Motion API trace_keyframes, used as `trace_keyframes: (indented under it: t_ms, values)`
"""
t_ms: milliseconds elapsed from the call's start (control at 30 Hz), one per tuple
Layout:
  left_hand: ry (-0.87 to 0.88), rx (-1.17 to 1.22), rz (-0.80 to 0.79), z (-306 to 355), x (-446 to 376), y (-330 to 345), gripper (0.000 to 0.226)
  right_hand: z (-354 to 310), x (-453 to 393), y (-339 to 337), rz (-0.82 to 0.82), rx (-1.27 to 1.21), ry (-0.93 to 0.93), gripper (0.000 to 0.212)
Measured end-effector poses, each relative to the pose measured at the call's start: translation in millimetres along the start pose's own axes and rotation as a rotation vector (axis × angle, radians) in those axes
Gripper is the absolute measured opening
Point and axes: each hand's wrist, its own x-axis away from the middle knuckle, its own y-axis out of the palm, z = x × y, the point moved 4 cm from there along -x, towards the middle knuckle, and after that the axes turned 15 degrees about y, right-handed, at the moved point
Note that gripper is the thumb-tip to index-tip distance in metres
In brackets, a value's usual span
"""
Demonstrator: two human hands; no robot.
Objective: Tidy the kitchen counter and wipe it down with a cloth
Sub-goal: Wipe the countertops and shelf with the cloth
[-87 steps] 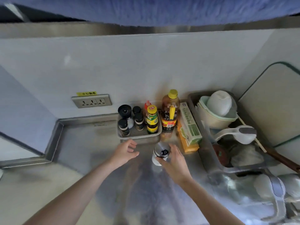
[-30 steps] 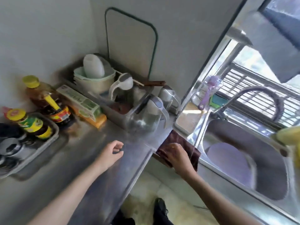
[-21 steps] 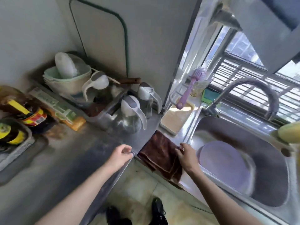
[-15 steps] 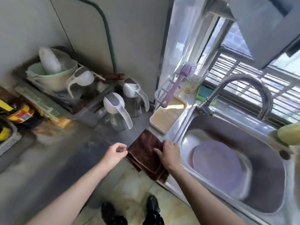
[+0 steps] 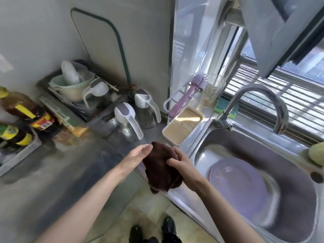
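Holding the dark brown cloth (image 5: 160, 165) at the counter (image 5: 57, 172) corner beside the sink (image 5: 263, 142), the right hand (image 5: 180, 163) curls its grip around the bunched fabric. The left hand (image 5: 138, 153) is flat-fingered, touching the cloth's left side. A purple plate (image 5: 242, 188) lies in the sink.

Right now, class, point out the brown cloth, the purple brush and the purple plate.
brown cloth (image 5: 160, 170): head view, on its bunched middle.
purple brush (image 5: 185, 97): head view, on its handle.
purple plate (image 5: 240, 188): head view, on its flat centre in the sink.
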Motion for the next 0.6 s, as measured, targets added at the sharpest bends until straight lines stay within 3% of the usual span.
trace_keyframes:
  t_ms: [100,200,233,333,433,500,600]
  values:
    - [-0.047,0.065,-0.128,11.4,4.9,19.4,0.059,1.0,22.3,-10.2,0.002,-0.133,0.048,0.049]
    - [0.065,-0.014,-0.055,23.0,1.7,43.4,0.027,14.6,51.9,-23.0,0.196,-0.153,0.068,0.016]
    - [0.117,-0.108,-0.056,25.7,1.3,53.9,0.020,24.7,59.5,-28.2,0.293,-0.125,0.088,0.014]
    - [0.182,-0.320,-0.119,25.7,7.2,94.6,0.028,56.6,84.7,-40.9,0.673,-0.005,0.112,0.027]
    - [0.167,-0.262,-0.147,23.6,18.7,137.4,0.031,70.4,117.7,-42.2,1.027,0.226,-0.079,0.035]
    - [0.125,-0.160,-0.183,21.7,25.8,168.8,0.019,76.0,135.6,-33.9,0.961,0.201,-0.168,0.043]
    - [-0.024,0.100,-0.250,22.5,40.8,216.0,0.014,96.7,154.6,-28.9,0.741,-0.086,-0.159,0.043]
